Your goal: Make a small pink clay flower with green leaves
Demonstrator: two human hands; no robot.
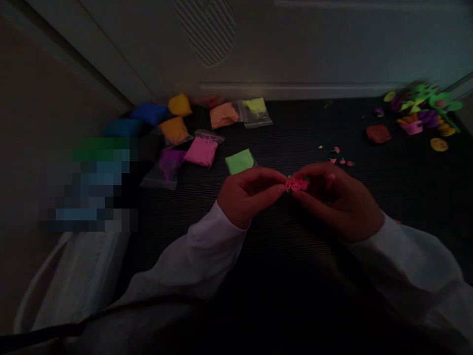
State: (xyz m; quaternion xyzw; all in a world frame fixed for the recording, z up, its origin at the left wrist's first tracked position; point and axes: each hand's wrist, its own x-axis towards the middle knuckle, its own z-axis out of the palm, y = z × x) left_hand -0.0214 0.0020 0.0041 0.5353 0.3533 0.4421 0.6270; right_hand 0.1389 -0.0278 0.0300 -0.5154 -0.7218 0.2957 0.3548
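Note:
A small cluster of pink clay roses (pixel 295 184) with bits of green is pinched between both hands above the dark table. My left hand (pixel 248 196) grips its left side with thumb and fingertips. My right hand (pixel 342 202) closes on the right side with thumb and forefinger; a pink bit shows by its other fingers. Just beyond the right hand lie several tiny pink and green clay buds (pixel 342 160). A bag of light green clay (pixel 240 161) lies behind the left hand, partly covered by it.
Bags of pink (pixel 202 150), purple (pixel 172 165), orange (pixel 174 130), peach (pixel 223 114) and yellow-green clay (pixel 255 109) lie at the back left. A brown clay lump (pixel 378 133) and colourful clay flowers (pixel 421 108) sit at the back right. A pale panel (pixel 314 49) rises behind the table.

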